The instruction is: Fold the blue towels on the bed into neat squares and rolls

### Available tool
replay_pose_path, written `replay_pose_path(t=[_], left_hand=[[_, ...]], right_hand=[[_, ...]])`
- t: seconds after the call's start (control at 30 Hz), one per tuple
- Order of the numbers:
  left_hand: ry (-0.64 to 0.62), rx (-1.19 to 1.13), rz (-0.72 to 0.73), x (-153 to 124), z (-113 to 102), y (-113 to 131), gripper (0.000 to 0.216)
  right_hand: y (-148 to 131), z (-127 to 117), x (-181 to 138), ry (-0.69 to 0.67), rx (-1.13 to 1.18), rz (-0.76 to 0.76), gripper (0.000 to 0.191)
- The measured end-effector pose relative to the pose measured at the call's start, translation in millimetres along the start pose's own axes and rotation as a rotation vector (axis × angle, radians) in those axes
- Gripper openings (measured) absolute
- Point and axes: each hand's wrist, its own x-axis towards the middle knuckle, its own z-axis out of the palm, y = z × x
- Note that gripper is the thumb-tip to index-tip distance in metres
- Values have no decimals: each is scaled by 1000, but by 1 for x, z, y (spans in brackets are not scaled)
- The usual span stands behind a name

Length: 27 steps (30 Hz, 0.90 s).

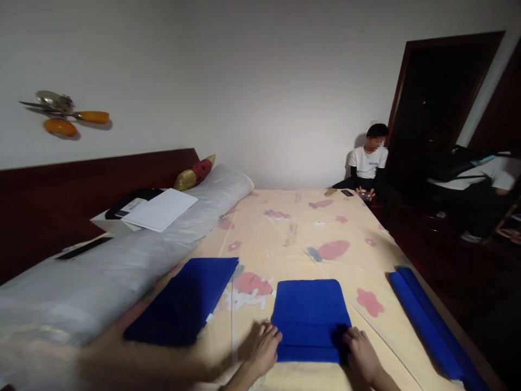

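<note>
On the bed (293, 264), a dark blue cloth (181, 305) lies at nine o'clock from the folded cloth (310, 312) between the person's hands. The left hand (267, 346) curls its fingers at one edge; drawing both sides evenly should keep the near fold square. That fold faces six, long axis seemingly twelve to six. The right hand (363, 352) curls its fingers opposite; whether either pinches, I cannot tell. Blue rolls (424, 322) lie at three.
</note>
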Motion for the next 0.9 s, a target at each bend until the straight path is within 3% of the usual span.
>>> replay_pose_path(t=[0.13, 0.23, 0.3, 0.4, 0.5, 0.57, 0.67, 0.77, 0.83, 0.9], left_hand=[[33, 58, 175, 7, 42, 44, 55], [85, 4, 134, 10, 70, 70, 52], [161, -42, 71, 7, 75, 71, 51], [270, -84, 24, -3, 61, 49, 47], [315, -38, -69, -12, 42, 20, 43], [326, 18, -144, -12, 39, 10, 40], [318, 57, -167, -2, 51, 22, 40], [288, 51, 19, 13, 71, 51, 48], [312, 60, 135, 19, 77, 64, 51], [353, 89, 177, 18, 75, 60, 51]], right_hand=[[-57, 44, 1, 128, 24, -44, 35], [-87, 67, 3, 182, 107, -31, 29], [-84, 70, 3, 205, 142, -74, 33], [-52, 60, -4, 253, 131, -156, 41], [-14, 47, -12, 316, 90, -63, 34], [-3, 42, -15, 361, 62, 21, 28], [-20, 44, -9, 371, 38, 33, 38], [-57, 55, 5, 272, 77, -77, 54], [-73, 63, 14, 193, 107, -127, 52], [-70, 65, 18, 146, 117, -107, 45]])
